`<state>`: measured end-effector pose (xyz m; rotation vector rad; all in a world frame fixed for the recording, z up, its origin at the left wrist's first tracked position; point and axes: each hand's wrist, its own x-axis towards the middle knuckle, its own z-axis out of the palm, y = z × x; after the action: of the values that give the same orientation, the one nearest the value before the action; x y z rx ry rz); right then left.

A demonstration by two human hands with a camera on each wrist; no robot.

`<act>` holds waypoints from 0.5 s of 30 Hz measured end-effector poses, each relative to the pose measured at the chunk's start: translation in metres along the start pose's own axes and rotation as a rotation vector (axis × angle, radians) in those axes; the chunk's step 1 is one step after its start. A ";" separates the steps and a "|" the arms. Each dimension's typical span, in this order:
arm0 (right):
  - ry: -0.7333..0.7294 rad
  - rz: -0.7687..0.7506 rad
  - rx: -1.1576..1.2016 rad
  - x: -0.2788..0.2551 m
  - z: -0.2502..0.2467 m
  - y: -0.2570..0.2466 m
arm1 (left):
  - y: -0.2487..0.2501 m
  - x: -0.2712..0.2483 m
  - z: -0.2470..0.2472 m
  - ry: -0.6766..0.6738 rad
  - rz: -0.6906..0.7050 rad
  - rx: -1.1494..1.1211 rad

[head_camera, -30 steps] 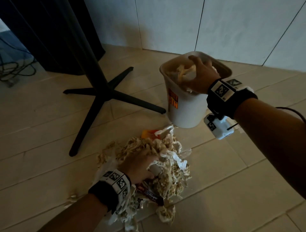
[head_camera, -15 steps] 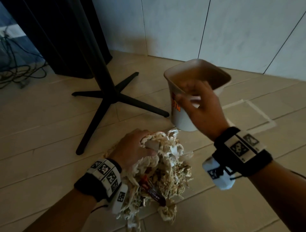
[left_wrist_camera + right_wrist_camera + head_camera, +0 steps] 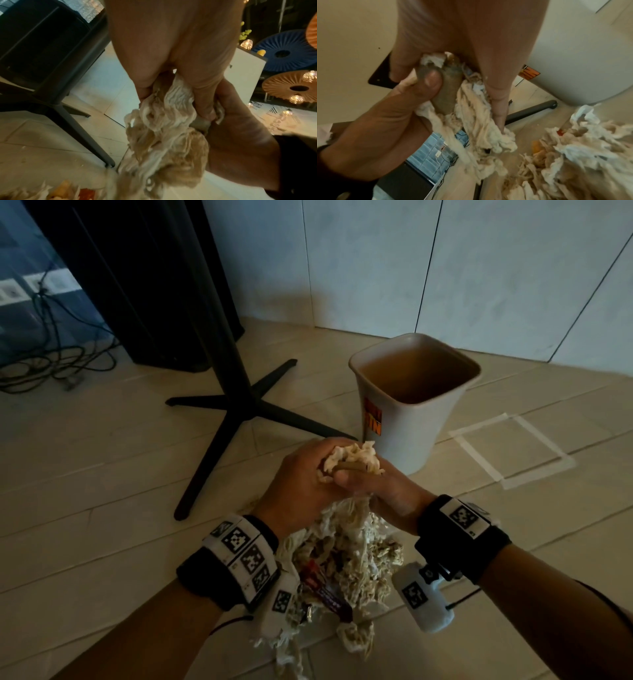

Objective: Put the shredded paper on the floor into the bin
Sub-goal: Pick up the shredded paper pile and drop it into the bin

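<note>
A heap of pale shredded paper [image 3: 346, 556] lies on the tiled floor, with a red-and-purple wrapper [image 3: 325, 594] mixed into it. Just above the heap, my left hand [image 3: 305, 474] and right hand [image 3: 373, 486] are pressed together, both gripping one clump of shreds [image 3: 352, 457]. That clump hangs down between the fingers in the left wrist view [image 3: 164, 135] and in the right wrist view [image 3: 479, 121]. The white bin [image 3: 407, 436], with an orange label, stands upright just beyond the hands. Its inside is in shadow.
A black pedestal table base [image 3: 239, 405] spreads its legs to the left of the bin; one leg ends close to the hands. Cables [image 3: 51, 361] lie at far left beside a dark panel [image 3: 144, 285]. A taped square [image 3: 513, 450] marks the floor on the right.
My right hand left the bin's mouth and came down to the left hand. The left hand lifted a clump off the heap, and both hands now hold it.
</note>
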<state>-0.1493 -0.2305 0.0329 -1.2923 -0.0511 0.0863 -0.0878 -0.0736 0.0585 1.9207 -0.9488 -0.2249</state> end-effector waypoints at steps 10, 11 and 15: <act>0.136 -0.193 -0.321 0.002 -0.002 -0.008 | 0.001 -0.004 0.016 0.053 -0.038 -0.031; 0.160 -0.205 -0.350 0.003 -0.004 -0.010 | 0.002 -0.004 0.015 0.064 -0.036 -0.045; 0.307 -0.203 -0.533 0.009 -0.020 -0.017 | -0.001 -0.003 0.008 0.058 0.006 -0.015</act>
<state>-0.1381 -0.2530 0.0439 -1.8107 0.0632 -0.3203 -0.0938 -0.0766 0.0531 1.9001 -0.9121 -0.1709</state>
